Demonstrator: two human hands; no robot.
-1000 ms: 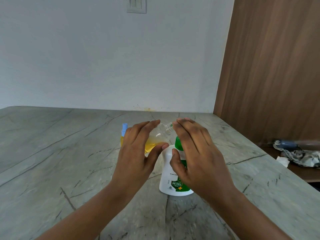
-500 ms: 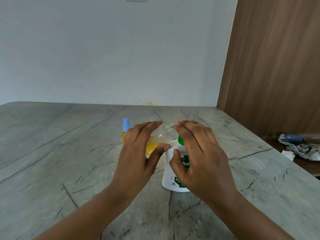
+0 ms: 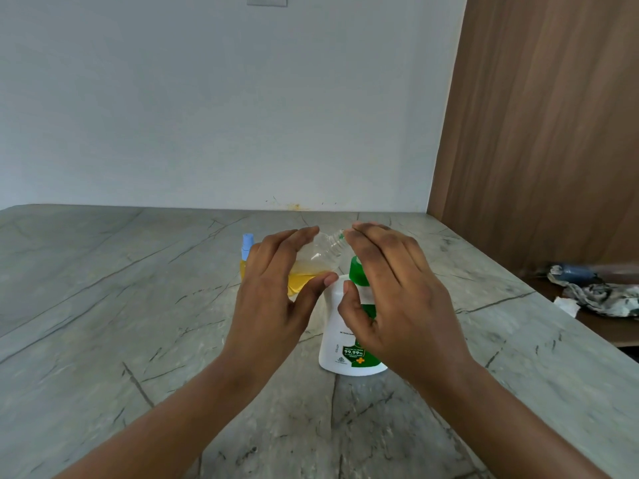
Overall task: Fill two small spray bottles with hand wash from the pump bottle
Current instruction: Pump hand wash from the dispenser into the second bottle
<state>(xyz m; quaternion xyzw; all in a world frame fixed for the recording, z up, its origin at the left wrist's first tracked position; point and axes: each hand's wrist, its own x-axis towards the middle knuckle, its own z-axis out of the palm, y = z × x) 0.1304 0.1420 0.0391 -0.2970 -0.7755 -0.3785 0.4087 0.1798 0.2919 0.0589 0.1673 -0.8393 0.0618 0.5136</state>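
Between our fingertips lies the whole job: the fingers of our left hand stretch over the top of the open spray bottle and the thumb closes beneath it, so we grip it raised above the counter. Our right hand spreads nearly straight fingers over the green pump head, holding nothing. We cannot tell whether they are bearing down on it or only touching. The open bottle's long axis runs from lower left to upper right. Its base is tucked into our left palm, and its bare threaded neck points up and to the right, toward our right fingertips and above the pump head. The spout is hidden under our hand. Yellow hand wash pools in its lower part, filling roughly half. The pump bottle stands upright on the counter, just beside the open bottle and under our right hand. Behind our left hand a capped spray bottle stands upright with yellow liquid in it, so we judge one bottle done and the second mid-fill. The next move seems to call for keeping the neck at the spout and pressing the pump straight down. We see no loose cap yet. Well apart at the right, a crumpled cloth lies on a lower surface.
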